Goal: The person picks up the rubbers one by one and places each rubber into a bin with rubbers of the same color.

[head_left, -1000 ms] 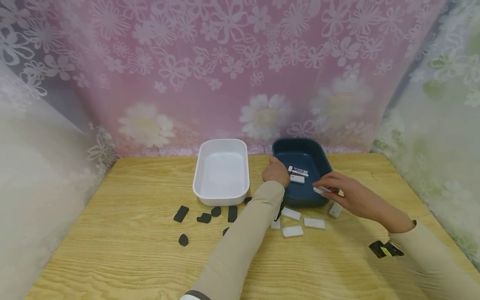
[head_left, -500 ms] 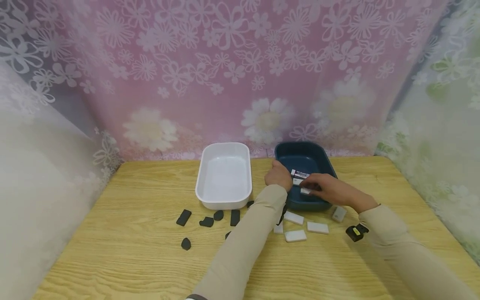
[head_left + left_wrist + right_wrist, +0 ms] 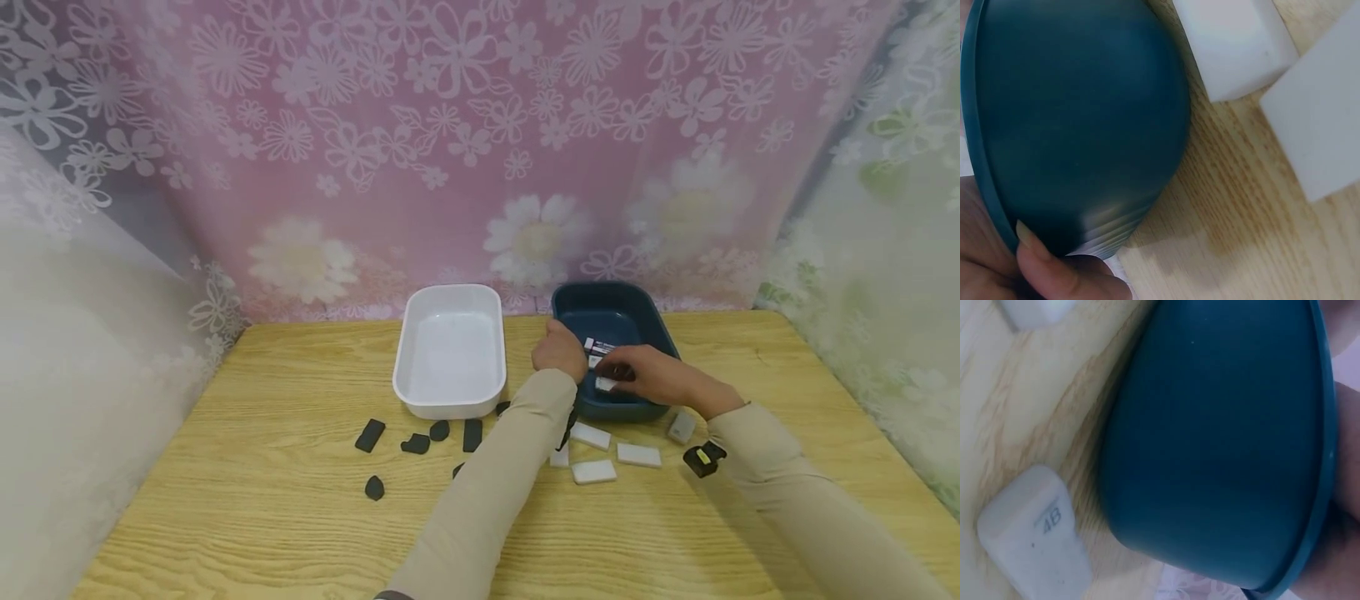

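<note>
My left hand (image 3: 558, 350) grips the left rim of a dark blue plastic tub (image 3: 618, 410); in the left wrist view its thumb (image 3: 1054, 275) lies on the tub's outer wall. Low inside that tub, my right hand (image 3: 651, 373) pinches a white eraser (image 3: 604, 384). Beside it lie other white erasers, one with a printed sleeve (image 3: 602, 347), partly covered by the fingers. The right wrist view shows mainly the tub's outer wall (image 3: 1216, 444), which hides the right fingertips. An eraser marked 4B (image 3: 1035, 531) lies on the table outside the tub.
Several white erasers (image 3: 638, 455) lie in front of the blue tub. A white tub (image 3: 450, 411) with nothing in it stands to its left. Several black pieces (image 3: 370, 435), some rectangular and some rounded, are scattered before it. My left sleeve (image 3: 480, 492) crosses the table and hides part of it.
My right hand has carried the eraser left from the tub's right rim, down beside the other erasers inside. My left hand keeps its hold on the rim. The view has shifted slightly.
</note>
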Available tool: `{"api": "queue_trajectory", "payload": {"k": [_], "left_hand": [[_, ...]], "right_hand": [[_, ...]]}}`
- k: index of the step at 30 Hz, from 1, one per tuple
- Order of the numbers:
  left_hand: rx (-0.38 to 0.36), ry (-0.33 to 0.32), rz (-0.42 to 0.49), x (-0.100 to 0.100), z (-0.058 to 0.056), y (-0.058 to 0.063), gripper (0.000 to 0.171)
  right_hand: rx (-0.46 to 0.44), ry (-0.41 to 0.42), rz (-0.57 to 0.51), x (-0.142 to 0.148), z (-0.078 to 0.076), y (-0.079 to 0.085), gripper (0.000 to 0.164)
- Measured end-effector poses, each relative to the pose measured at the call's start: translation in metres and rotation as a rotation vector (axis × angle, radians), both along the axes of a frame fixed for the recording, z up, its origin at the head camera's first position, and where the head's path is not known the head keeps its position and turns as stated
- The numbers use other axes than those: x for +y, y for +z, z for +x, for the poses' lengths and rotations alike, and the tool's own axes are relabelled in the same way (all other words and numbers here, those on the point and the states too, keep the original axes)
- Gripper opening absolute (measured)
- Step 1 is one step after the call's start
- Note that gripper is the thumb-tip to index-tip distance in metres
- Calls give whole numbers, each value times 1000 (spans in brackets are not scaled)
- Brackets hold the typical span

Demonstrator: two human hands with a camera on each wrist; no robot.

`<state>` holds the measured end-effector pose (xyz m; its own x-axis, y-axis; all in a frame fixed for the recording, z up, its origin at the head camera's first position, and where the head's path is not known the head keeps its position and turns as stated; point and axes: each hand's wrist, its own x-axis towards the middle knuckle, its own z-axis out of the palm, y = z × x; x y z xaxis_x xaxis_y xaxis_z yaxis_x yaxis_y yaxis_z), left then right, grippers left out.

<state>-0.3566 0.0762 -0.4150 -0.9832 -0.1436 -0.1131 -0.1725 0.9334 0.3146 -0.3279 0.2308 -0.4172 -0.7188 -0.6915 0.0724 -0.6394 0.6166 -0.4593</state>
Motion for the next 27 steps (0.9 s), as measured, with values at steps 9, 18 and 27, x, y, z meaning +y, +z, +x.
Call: {"api": "queue_trajectory", "payload": {"k": [9,18,27], "left_hand": [[-1,11,11,2,-2,-3,35],[1,31,29,0,-2,0,31],[-9,16,26,2,-4,-3,32]], "right_hand": [[69,-38,-40,5,6,5,25],[111,-124,-56,21,17,12,24],[267,-186,-116,46,36,15,24]]}}
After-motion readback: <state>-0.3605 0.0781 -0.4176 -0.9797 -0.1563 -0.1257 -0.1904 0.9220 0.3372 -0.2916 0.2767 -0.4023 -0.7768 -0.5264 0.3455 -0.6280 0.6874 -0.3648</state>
